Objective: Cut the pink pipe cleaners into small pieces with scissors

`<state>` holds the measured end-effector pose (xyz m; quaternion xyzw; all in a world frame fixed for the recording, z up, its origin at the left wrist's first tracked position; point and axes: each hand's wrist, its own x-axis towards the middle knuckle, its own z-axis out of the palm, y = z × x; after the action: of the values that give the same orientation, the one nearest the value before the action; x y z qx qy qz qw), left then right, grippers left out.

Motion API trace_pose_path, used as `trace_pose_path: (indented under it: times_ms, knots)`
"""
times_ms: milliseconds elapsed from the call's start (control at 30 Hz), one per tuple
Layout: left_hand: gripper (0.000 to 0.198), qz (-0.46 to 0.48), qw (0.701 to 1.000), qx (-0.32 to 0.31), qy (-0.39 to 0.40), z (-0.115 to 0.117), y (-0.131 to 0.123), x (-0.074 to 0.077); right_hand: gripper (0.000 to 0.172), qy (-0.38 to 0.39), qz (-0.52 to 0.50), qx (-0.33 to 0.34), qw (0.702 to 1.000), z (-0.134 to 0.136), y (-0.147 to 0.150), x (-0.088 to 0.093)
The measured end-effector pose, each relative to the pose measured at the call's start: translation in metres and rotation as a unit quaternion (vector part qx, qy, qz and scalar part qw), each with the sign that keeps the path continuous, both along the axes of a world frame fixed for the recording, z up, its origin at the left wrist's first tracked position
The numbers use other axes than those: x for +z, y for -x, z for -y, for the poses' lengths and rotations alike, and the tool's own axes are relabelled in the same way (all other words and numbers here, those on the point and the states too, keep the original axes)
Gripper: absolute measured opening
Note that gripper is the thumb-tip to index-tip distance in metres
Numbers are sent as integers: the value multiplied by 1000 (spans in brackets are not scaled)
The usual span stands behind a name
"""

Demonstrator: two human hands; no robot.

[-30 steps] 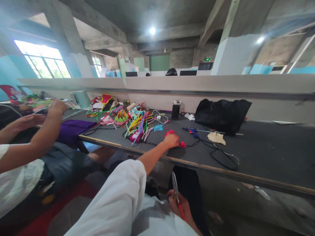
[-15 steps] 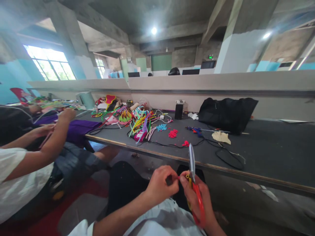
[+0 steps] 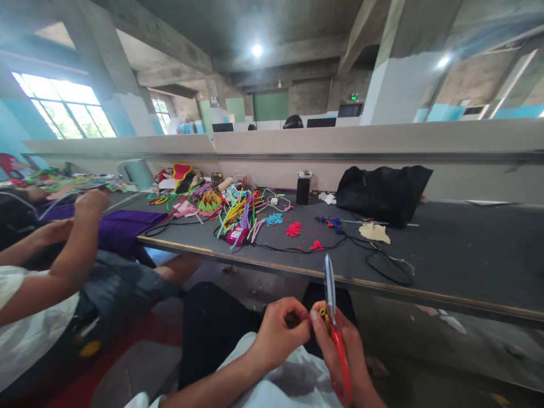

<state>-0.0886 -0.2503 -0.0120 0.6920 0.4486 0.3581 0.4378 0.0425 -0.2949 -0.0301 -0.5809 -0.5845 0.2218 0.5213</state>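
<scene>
Over my lap, my left hand [image 3: 284,331] is closed in a pinch, thumb and forefinger making a ring. Its fingertips meet those of my right hand [image 3: 344,345]; what they pinch is too small and hidden to make out. My right hand is wrapped round a pair of scissors [image 3: 342,360] with red handles, blades pointing up. A small curled yellow piece [image 3: 323,313] shows between the right fingers, next to the blades. On the table beyond lie small red pieces [image 3: 294,229], a few more red bits [image 3: 317,245] and blue pieces [image 3: 274,219].
The dark table [image 3: 463,255] has its edge just past my hands. On it are colourful fuzzy strips [image 3: 242,212], a glue gun [image 3: 335,224] with a black cable, a cream cloth scrap [image 3: 374,232] and a black bag [image 3: 382,195]. A co-worker's arm [image 3: 80,238] is at left.
The view has turned slightly right, so the table things appear further left. My hands stay together at the fingertips; a red bit seen between them earlier is now mostly hidden.
</scene>
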Motion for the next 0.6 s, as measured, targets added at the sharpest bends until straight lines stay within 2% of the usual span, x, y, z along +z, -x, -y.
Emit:
trace_pose_path:
  times_ms: [133,267,400,600]
  knots:
    - [11,138,988,20,60,-3,7,15,26,1,25,-2,1000,1,4,-1]
    - [20,249,963,42,96,-7,15,37,25,30,143,-25,989,0,6,-19]
    - [22,264,958,60,97,-8,16,49,26,47,245,-63,966,1,5,-34]
    - [22,233,967,62,77,-9,16,50,25,30,308,-91,947,1,2,-36]
